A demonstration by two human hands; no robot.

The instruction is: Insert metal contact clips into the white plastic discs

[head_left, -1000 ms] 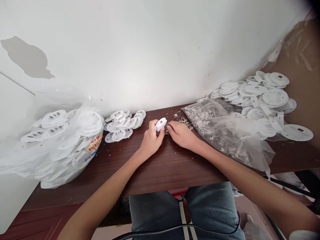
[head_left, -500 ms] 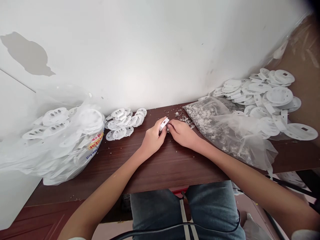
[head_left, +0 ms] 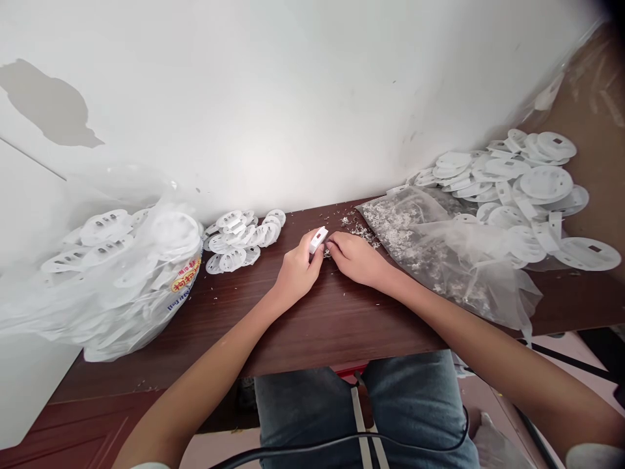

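My left hand (head_left: 297, 267) is closed around a small white plastic disc (head_left: 318, 239), held on edge just above the dark wooden table (head_left: 312, 319). My right hand (head_left: 355, 257) rests beside it with its fingertips pinched together against the disc's lower edge, over a scatter of tiny metal pieces (head_left: 359, 232). What the right fingers pinch is too small to make out.
A pile of small white discs (head_left: 241, 238) lies behind my left hand. A clear bag of metal bits (head_left: 430, 244) lies to the right, with a heap of large white discs (head_left: 522, 189) beyond. A big plastic bag of discs (head_left: 112, 273) fills the left side. The wall stands close behind.
The disc in my left hand has turned from nearly flat-on to edge-on and tilted. Both hands stayed in place, close together; the view shifted slightly.
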